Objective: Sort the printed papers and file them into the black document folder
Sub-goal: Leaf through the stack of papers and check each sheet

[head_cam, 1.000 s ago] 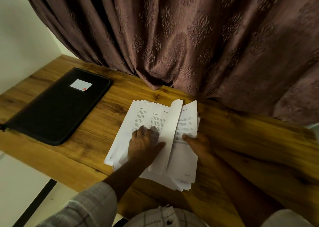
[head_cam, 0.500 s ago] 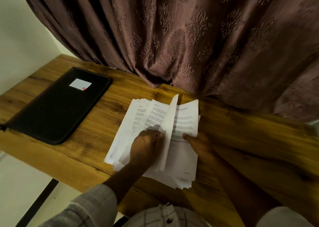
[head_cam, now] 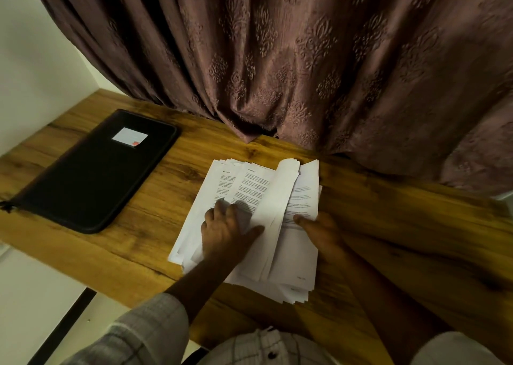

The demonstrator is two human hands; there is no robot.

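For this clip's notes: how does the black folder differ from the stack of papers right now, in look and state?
The black folder is dark, closed and a single neat slab; the papers are white, loose and fanned out, with one sheet curling up. The black folder lies at the left with no hand on it; the left hand and right hand both touch the papers. Both lie on the wooden table.

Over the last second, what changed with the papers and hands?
The left hand swung one sheet, upright half a second ago, over leftward; it now leans curled against the thumb. The right hand stayed at the papers, thumb on top; the folder did not move.
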